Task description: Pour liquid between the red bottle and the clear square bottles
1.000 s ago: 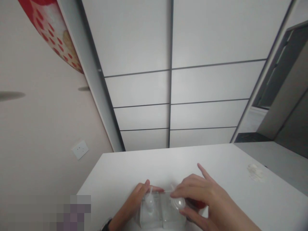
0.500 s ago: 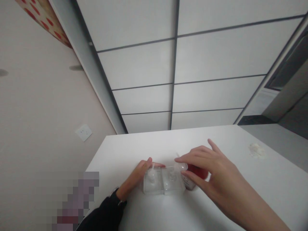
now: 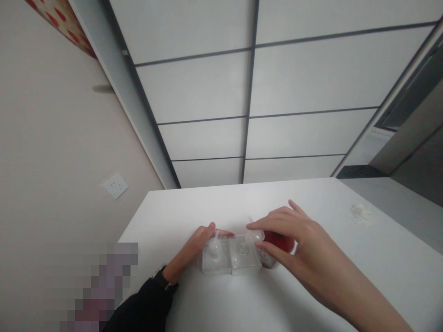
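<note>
The left hand (image 3: 194,244) pressed against the clear plastic box (image 3: 230,256) on the white tabletop (image 3: 214,203); the right hand (image 3: 297,244), fingers curled, gripped a red-capped bottle (image 3: 280,242) beside it.

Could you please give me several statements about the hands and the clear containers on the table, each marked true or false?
1. The left hand touches the left clear pump container. True.
2. The two clear containers stand far apart. False: the second clear container sits right beside the first.
3. The right hand reaches over a red item. True.
4. The white table is black. False: it is white.
5. A wall socket is on the left wall. True.
</note>
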The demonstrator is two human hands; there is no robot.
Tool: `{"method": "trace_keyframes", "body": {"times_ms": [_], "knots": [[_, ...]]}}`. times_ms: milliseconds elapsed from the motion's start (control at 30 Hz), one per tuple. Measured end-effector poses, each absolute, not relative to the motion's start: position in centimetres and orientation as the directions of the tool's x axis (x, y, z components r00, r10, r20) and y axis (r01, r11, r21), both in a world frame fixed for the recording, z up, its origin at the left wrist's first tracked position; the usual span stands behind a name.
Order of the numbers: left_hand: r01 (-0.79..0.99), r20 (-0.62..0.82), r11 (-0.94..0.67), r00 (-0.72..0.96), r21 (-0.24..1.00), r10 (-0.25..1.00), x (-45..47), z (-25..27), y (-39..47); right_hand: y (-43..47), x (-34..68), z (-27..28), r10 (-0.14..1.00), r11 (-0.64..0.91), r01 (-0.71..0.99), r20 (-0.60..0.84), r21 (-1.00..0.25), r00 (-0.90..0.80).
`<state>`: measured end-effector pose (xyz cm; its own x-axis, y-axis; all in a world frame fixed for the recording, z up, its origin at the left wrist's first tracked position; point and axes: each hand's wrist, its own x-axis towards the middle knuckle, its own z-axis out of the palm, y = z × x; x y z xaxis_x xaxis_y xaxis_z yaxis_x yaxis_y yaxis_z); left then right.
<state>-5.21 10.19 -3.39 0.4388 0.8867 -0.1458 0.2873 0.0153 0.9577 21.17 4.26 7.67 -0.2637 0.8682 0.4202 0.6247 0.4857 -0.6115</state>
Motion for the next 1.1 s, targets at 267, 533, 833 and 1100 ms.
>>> {"method": "trace_keyframes", "body": {"times_ms": [267,533,833,1100], "knots": [[0.205,-0.116,0.031,0.417,0.978,0.901,-5.2,-4.0,10.3,5.0,23.1,7.8,0.894,0.439,0.508,0.417,-0.741,-0.165],[-0.028,0.062,-0.059,0.131,0.998,0.989,-6.1,-3.7,10.9,10.3,27.1,4.8,0.951,0.238,0.246,0.277,-0.939,0.137],[-0.003,0.084,-0.084,0.000,0.996,0.996,-6.7,-3.7,11.3,15.6,26.1,-4.2,0.990,0.065,0.248,0.031,-0.966,-0.139],[0.089,0.083,-0.092,0.102,0.992,0.991,-7.6,-2.6,11.0,15.7,27.2,-5.6,0.983,0.117,0.346,0.060,-0.931,-0.172]]}}
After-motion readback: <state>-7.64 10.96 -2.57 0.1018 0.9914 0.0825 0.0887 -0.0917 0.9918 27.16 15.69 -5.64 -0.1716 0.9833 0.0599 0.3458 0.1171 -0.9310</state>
